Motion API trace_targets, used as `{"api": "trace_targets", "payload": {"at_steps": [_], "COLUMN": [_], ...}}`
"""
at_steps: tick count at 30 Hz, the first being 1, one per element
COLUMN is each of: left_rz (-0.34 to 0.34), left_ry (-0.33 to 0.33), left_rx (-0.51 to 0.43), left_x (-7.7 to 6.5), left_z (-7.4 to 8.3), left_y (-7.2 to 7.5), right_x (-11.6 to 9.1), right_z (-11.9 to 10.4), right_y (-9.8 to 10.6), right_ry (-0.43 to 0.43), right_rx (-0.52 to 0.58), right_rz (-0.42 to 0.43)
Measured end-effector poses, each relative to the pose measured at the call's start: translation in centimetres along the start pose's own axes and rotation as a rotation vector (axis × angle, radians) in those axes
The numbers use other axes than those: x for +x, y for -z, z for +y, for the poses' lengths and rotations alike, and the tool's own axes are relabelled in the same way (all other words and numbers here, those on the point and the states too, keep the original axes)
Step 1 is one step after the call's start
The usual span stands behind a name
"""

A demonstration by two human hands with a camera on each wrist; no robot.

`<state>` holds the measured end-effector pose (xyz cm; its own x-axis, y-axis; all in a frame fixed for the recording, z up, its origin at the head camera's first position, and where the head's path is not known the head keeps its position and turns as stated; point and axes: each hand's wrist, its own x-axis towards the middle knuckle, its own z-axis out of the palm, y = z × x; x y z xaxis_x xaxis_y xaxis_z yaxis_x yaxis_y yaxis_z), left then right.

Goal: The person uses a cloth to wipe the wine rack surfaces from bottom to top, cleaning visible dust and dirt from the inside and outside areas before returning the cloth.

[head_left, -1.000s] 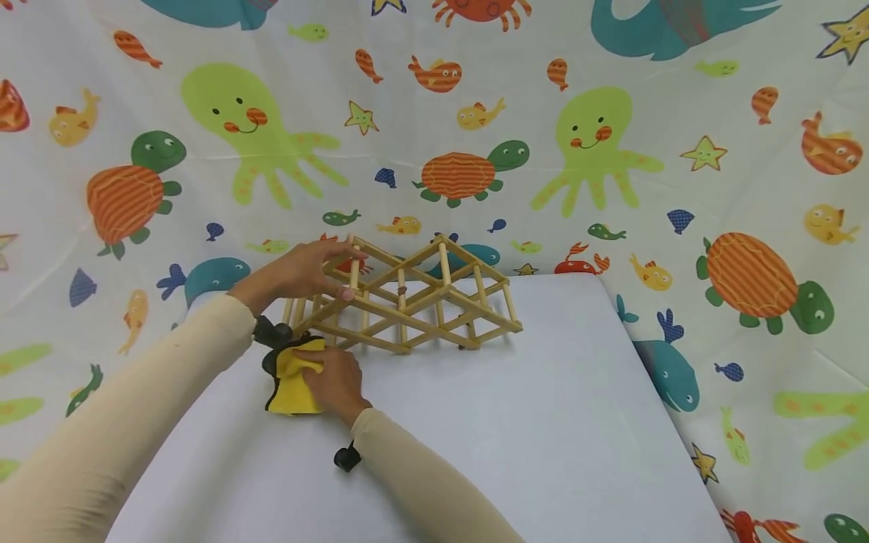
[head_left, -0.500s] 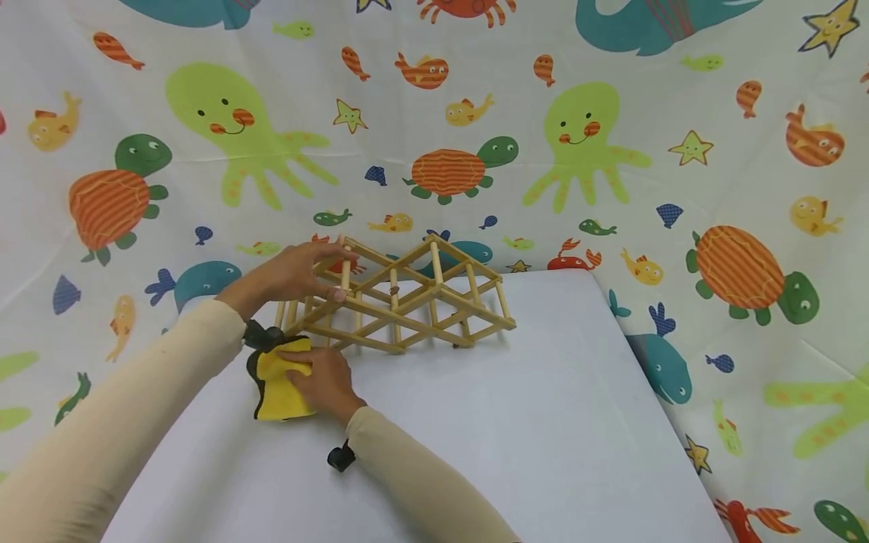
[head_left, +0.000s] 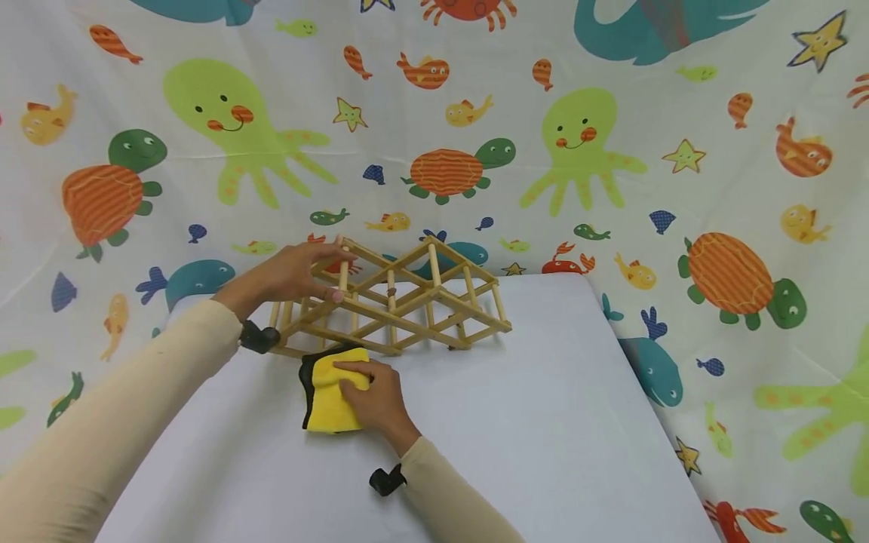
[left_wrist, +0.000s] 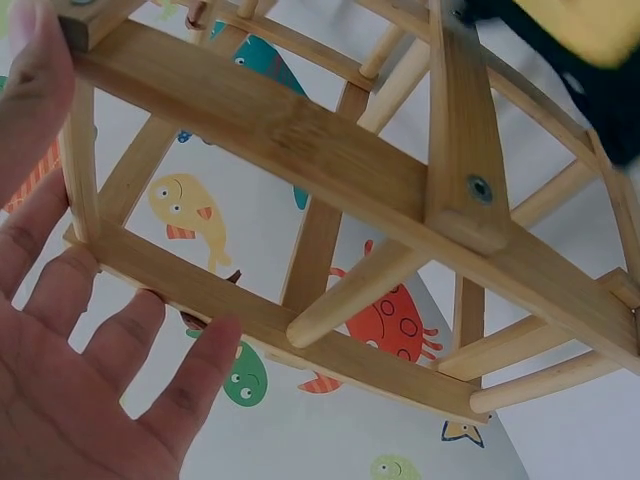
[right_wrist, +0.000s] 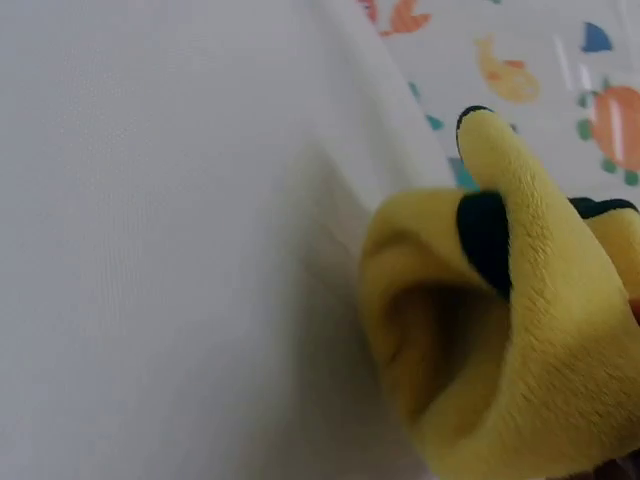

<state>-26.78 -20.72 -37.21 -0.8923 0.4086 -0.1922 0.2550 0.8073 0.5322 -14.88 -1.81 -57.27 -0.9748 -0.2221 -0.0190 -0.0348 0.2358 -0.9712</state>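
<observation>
A lattice-like folding wooden rack (head_left: 434, 265) of slats and round dowels stands at the back of the table in the head view. My left hand (head_left: 288, 275) holds its upper left end. In the left wrist view, thumb and spread fingers lie on either side of the rack's frame (left_wrist: 290, 140). My right hand (head_left: 382, 400) pinches a yellow cloth with a black edge (head_left: 333, 407), just in front of the rack's lower left part. Bunched folds of the cloth (right_wrist: 570, 370) fill the right of the right wrist view; the fingers are mostly hidden there.
A white-covered table (head_left: 543, 422) spreads in front and to the right of the rack. Behind it hangs a curtain (head_left: 380, 143) printed with sea animals, close to the rack's back. Black wrist cameras sit on both forearms.
My right hand has moved right with the yellow cloth, away from the rack's left end. The left hand keeps its hold on the rack. The head view has shifted slightly.
</observation>
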Motion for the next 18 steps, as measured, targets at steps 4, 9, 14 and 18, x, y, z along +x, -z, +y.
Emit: {"api": "trace_targets", "payload": {"at_steps": [4, 9, 14, 18], "left_rz": [-0.008, -0.017, -0.021, -0.024], "left_ry": [0.002, 0.009, 0.014, 0.017], "left_rx": [-0.001, -0.008, -0.011, -0.015], "left_x": [0.0, 0.1, 0.1, 0.2], "left_z": [0.2, 0.2, 0.1, 0.0], "left_y": [-0.1, -0.2, -0.1, -0.1], "right_x": [-1.5, -2.6, -3.0, -3.3], "right_z": [-0.6, -0.6, -0.6, -0.8], "right_y": [2.8, 5.7, 8.7, 10.7], "right_ry": [0.06, 0.116, 0.153, 0.18], "right_rx": [0.063, 0.146, 0.176, 0.194], "right_rz": [0.05, 0.168, 0.317, 0.431]}}
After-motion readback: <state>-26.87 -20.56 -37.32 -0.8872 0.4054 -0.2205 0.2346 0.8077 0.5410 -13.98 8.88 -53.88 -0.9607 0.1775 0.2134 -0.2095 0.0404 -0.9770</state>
